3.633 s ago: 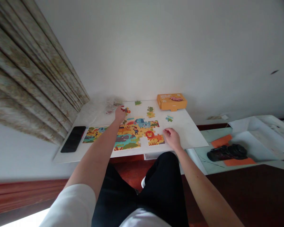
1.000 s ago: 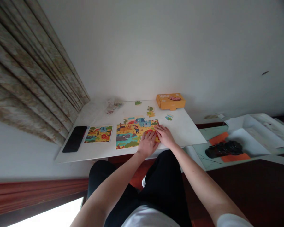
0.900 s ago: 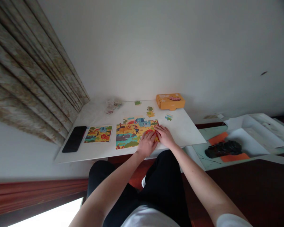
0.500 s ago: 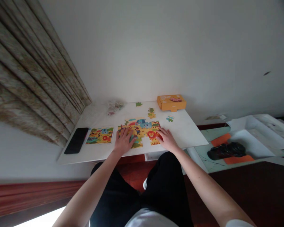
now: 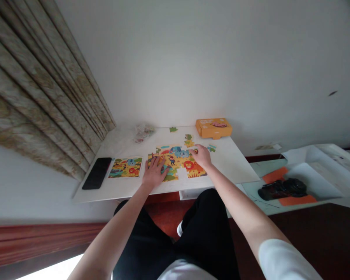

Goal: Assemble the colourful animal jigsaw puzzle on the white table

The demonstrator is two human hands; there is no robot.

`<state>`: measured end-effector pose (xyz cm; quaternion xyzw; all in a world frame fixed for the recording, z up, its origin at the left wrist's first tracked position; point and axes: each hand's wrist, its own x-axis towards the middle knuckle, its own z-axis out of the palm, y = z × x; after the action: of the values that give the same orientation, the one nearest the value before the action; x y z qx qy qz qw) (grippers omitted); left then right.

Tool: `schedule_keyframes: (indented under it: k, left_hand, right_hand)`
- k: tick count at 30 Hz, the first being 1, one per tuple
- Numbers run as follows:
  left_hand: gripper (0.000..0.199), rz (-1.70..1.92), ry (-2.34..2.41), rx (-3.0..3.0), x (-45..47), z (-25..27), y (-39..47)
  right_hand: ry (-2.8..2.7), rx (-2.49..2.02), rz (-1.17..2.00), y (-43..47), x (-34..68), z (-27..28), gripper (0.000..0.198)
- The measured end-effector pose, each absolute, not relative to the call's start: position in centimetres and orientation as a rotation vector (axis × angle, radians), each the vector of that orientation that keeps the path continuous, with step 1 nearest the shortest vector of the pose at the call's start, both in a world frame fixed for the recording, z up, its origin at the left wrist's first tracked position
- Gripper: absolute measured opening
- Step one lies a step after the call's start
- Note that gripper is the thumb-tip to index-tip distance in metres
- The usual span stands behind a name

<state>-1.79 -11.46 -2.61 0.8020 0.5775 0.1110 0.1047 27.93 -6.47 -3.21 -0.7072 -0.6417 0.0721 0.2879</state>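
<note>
A colourful animal jigsaw puzzle [image 5: 177, 161] lies partly built on the white table [image 5: 227, 163]. My left hand [image 5: 154, 173] rests flat on its lower left part, fingers spread. At the puzzle's upper right edge my right hand [image 5: 202, 154] has its fingers on the pieces; whether it holds one I cannot tell. Loose pieces lie beyond: a yellow-green pair [image 5: 188, 140], a blue-green one [image 5: 211, 148] and a green one [image 5: 173, 129]. A small reference picture card [image 5: 126, 167] lies left of the puzzle.
An orange puzzle box [image 5: 214, 128] stands at the table's back right by the wall. A black phone [image 5: 97, 173] lies at the left, a clear plastic bag [image 5: 142, 131] at the back. Curtains hang left. A lower surface to the right holds a black object [image 5: 281, 188] on orange paper.
My left hand went from a far piece to the puzzle's lower right, then to its lower left. My right hand has moved up from the lion piece to the puzzle's upper right edge.
</note>
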Motion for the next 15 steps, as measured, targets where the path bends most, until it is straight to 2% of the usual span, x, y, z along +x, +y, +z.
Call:
schedule_keyframes:
  k: [10,15]
  left_hand:
    - [0.042,0.504,1.735,2.46,-1.9,-3.5,-12.3]
    - [0.036,0.589,1.728,2.482,-1.9,-3.8,-12.3]
  right_hand:
    - [-1.374,-2.387,0.455,2.6,23.7,-1.7,0.069]
    - [-1.307,-2.398,0.596,4.4,24.5,-1.5,0.079]
